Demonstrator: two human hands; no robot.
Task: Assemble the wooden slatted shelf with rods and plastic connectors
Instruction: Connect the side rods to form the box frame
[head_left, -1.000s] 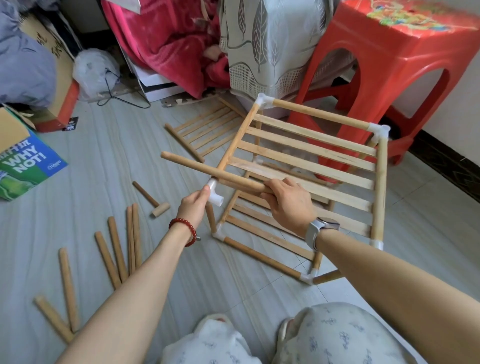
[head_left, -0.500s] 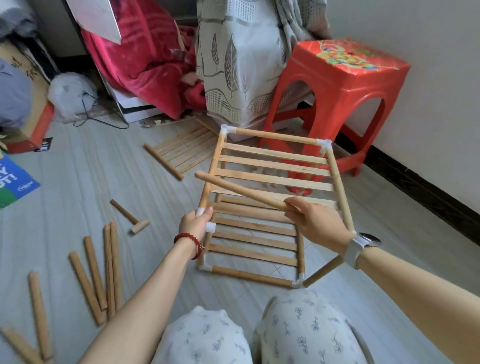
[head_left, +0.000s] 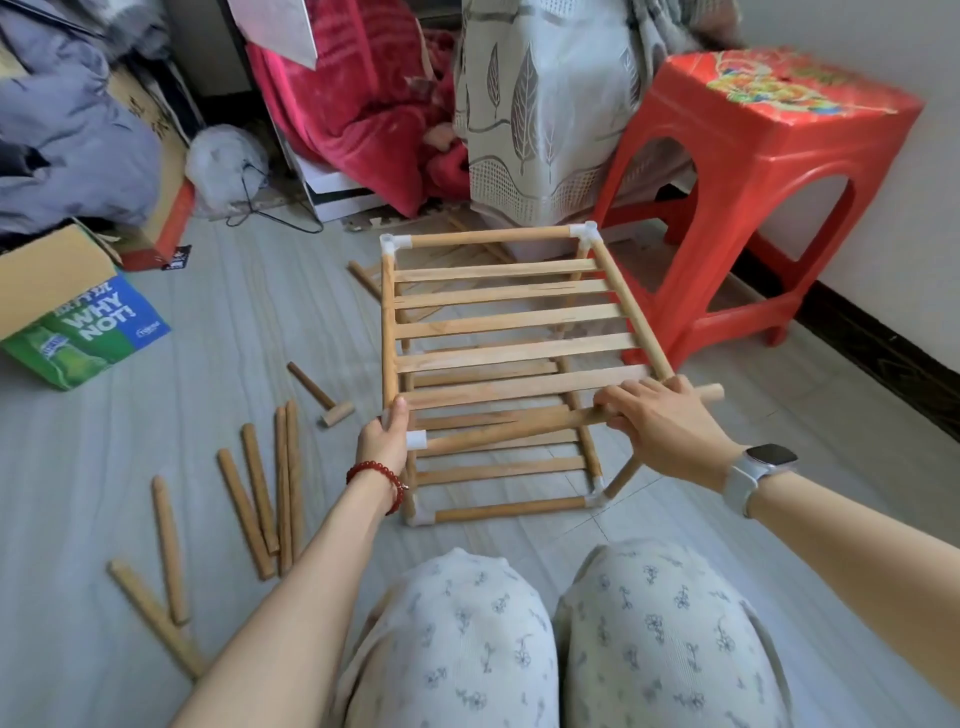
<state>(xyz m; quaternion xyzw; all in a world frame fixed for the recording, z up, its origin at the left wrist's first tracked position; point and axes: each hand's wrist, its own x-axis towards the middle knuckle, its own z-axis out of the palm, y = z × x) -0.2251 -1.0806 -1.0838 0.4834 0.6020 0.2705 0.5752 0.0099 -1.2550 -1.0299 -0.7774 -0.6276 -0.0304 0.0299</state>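
On the grey floor (head_left: 727, 519), in front of the person's knees, stands the half-built slatted shelf (head_left: 514, 332), its upper slat panel tilted toward the camera and joined at the far corners by white plastic connectors (head_left: 586, 235). The left hand (head_left: 383, 436) grips the near-left corner of the frame, thumb upright against the post beside a white connector (head_left: 416, 439). The right hand (head_left: 660, 421) curls around a loose rod (head_left: 519, 428) laid across the front edge; its left end seems to enter that connector, though the joint is hard to read. Spare rods (head_left: 260, 499) and a small wooden mallet (head_left: 324, 395) lie to the left, and a red plastic stool (head_left: 753, 171) stands just behind the shelf.
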